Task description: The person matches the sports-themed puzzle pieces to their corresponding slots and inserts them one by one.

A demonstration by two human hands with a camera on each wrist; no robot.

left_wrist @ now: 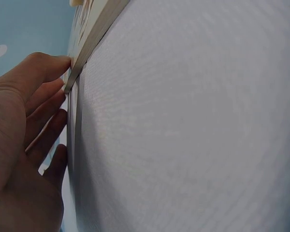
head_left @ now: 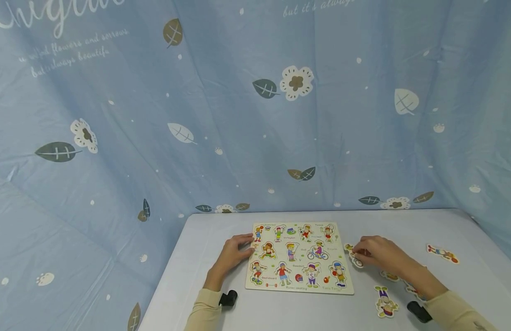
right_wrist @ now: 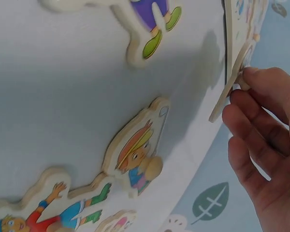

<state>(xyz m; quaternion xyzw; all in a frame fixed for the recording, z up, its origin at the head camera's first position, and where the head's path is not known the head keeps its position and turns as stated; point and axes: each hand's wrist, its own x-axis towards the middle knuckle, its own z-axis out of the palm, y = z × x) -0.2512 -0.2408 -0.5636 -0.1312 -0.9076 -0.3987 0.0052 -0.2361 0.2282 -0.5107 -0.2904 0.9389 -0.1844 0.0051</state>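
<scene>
A flat wooden puzzle board printed with several children playing sports lies on the table. At its left edge my left hand touches the side with thumb and fingertips, the fingers fairly straight. The board's pale edge shows in the left wrist view. Just right of the board, my right hand pinches a bicycle puzzle piece between thumb and fingers. In the right wrist view that piece is tilted and seen nearly edge-on, raised off the table; its picture is mostly hidden there.
Loose pieces lie right of the board: a purple-trousered figure, a golfer piece with a round knob, a red-shirted figure, and a piece farther right. A blue curtain hangs behind the white-covered table.
</scene>
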